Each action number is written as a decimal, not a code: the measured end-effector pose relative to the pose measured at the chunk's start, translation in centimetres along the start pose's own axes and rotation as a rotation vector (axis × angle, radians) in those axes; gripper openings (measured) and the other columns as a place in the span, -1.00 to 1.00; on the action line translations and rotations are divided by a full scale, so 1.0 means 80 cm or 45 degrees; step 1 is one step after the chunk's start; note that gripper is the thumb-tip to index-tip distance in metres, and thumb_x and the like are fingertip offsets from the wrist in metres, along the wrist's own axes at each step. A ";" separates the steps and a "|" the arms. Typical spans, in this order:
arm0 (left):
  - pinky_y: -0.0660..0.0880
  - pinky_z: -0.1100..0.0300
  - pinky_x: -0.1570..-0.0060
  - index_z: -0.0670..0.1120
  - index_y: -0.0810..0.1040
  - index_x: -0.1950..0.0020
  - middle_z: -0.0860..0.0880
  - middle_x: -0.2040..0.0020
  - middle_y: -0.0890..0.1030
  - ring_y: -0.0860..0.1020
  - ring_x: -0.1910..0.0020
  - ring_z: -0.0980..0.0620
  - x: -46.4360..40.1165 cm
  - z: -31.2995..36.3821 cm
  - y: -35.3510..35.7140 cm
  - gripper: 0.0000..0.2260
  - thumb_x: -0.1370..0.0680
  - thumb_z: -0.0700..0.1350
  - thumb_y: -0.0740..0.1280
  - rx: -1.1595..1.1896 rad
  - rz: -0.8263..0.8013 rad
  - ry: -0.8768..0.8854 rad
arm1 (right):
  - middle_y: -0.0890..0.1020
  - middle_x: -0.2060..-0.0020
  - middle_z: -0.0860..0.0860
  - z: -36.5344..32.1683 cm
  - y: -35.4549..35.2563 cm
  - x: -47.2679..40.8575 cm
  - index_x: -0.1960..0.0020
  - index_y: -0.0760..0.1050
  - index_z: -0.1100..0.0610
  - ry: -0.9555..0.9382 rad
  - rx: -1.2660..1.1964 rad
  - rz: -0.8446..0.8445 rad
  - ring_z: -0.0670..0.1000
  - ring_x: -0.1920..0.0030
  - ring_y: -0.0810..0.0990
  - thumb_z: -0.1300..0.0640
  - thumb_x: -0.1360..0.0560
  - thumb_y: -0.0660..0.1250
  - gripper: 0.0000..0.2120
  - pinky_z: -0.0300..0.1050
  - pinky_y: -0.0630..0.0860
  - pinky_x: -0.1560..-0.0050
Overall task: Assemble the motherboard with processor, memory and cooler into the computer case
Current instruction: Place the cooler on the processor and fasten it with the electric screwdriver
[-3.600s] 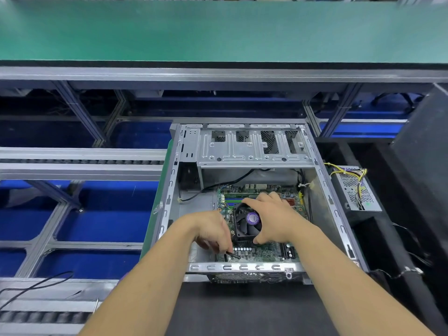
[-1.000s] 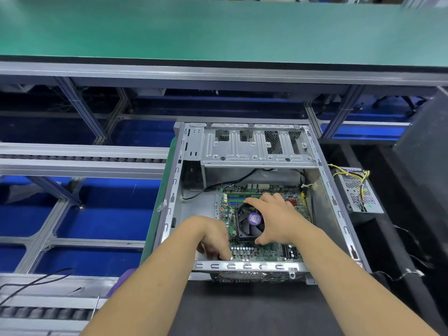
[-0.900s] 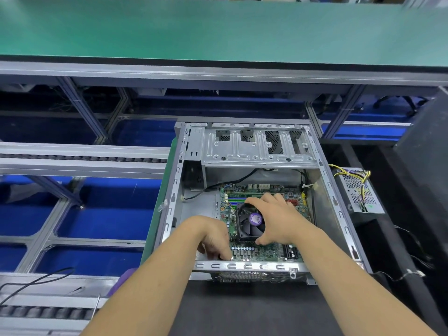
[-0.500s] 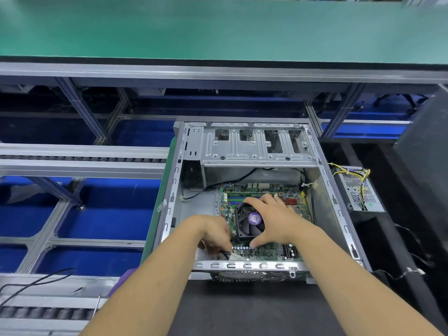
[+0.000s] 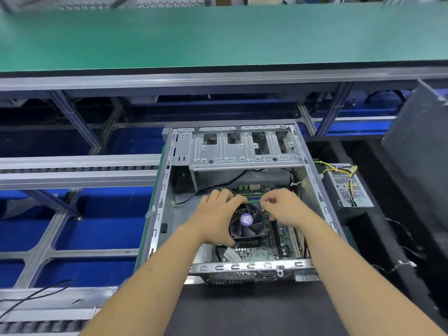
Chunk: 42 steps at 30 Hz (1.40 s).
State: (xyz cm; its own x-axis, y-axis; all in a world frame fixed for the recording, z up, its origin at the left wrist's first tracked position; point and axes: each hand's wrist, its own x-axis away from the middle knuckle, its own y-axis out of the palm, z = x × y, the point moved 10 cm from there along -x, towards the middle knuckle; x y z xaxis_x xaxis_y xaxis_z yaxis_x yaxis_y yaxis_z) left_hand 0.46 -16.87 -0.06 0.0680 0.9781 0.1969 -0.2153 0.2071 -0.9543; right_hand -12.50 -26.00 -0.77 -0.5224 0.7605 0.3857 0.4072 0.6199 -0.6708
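Inside the open computer case (image 5: 167, 180) the motherboard (image 5: 266, 248) lies flat with the cooler (image 5: 246, 223) on top; the left hand (image 5: 215, 214) curls round the cooler's left side; the right hand (image 5: 287, 207) hovers beside its far right corner, fingertips pinched together, on what I cannot tell; a power supply (image 5: 346, 187) sits outside to the right.

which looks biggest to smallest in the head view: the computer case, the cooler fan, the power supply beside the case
1. computer case, by far the largest.
2. power supply.
3. cooler fan, though the left hand hides part of it, so ranks two and three are close.
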 end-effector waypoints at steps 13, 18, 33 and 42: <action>0.29 0.01 -0.40 0.08 0.18 -0.57 0.09 -0.46 0.37 0.31 -0.42 0.00 -0.011 0.012 0.008 -0.10 -0.32 0.28 0.46 0.171 -0.067 -0.037 | 0.72 0.26 0.10 0.004 -0.003 0.011 0.11 0.69 0.20 0.033 0.025 -0.006 0.04 0.31 0.64 0.15 -0.60 0.33 -0.79 0.08 0.68 0.10; 0.31 0.06 -0.37 0.06 0.21 -0.57 0.10 -0.45 0.40 0.35 -0.39 0.00 -0.009 0.011 0.010 -0.14 -0.32 0.17 0.47 0.236 -0.048 -0.053 | 0.62 -0.20 0.09 0.021 0.004 0.007 -0.30 0.59 0.13 0.145 -0.021 -0.040 0.20 -0.02 0.69 0.41 -0.59 0.15 -0.59 0.17 0.67 -0.02; 0.31 0.13 -0.39 0.04 0.29 -0.55 0.11 -0.44 0.43 0.36 -0.39 0.07 -0.012 -0.001 0.016 -0.11 -0.26 0.20 0.47 0.436 -0.049 -0.056 | 0.71 -0.02 0.08 0.018 0.006 -0.007 -0.19 0.67 0.12 0.062 0.011 -0.006 0.02 0.08 0.61 0.19 -0.55 0.43 -0.79 -0.14 0.53 -0.03; 0.30 0.19 -0.37 0.04 0.32 -0.53 0.11 -0.39 0.45 0.37 -0.36 0.08 -0.011 0.000 0.012 -0.10 -0.22 0.23 0.46 0.463 -0.007 -0.029 | 0.59 0.38 -0.06 0.009 -0.002 -0.010 0.08 0.69 0.09 0.029 0.053 0.070 -0.04 0.32 0.55 0.16 -0.53 0.47 -0.96 -0.16 0.51 0.12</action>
State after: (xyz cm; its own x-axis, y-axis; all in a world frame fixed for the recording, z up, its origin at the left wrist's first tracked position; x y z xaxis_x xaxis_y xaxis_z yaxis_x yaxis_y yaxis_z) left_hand 0.21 -17.55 -1.16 0.0490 0.9763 0.2107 -0.5477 0.2027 -0.8117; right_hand -12.70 -26.85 -1.46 -0.4827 0.7979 0.3612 0.4035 0.5686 -0.7168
